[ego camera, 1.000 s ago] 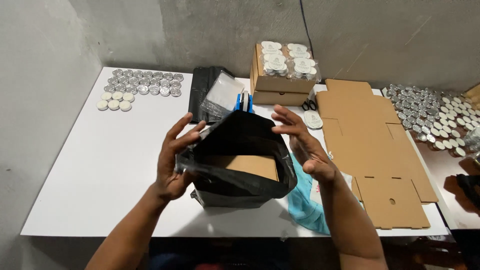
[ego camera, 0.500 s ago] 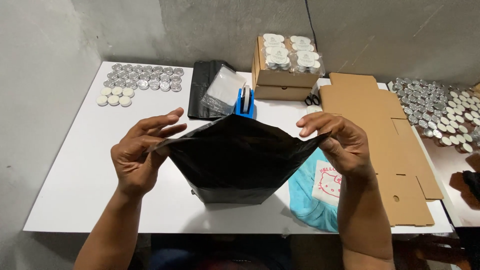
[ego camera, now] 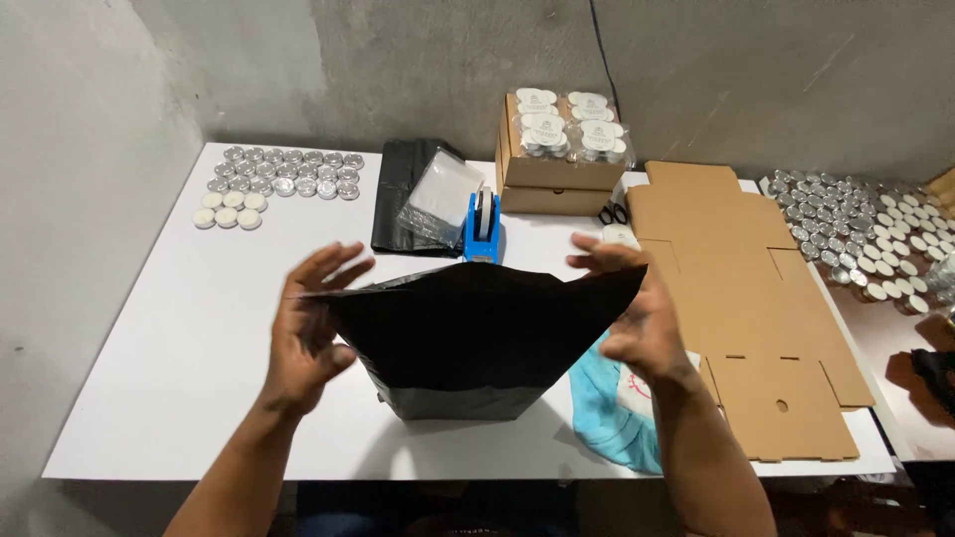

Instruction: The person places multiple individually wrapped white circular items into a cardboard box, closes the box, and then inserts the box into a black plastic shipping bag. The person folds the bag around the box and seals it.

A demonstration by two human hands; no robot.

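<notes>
Fingers [ego camera: 333, 267] of the left hand [ego camera: 303, 333] pinch one top corner of the black plastic mailer bag [ego camera: 468, 338], and the right hand [ego camera: 637, 323] grips the other. The mouth, gaping a second ago with a cardboard box visible inside, is now pulled flat and taut, so the box looks bagged, I think. It stands near the table's [ego camera: 169, 378] front edge, in front of the blue tape dispenser [ego camera: 482, 227].

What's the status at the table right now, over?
Left hand and right hand grip the top corners of the black plastic bag, stretched flat. Bag stands on the white table. Blue tape dispenser just behind, apart.
</notes>
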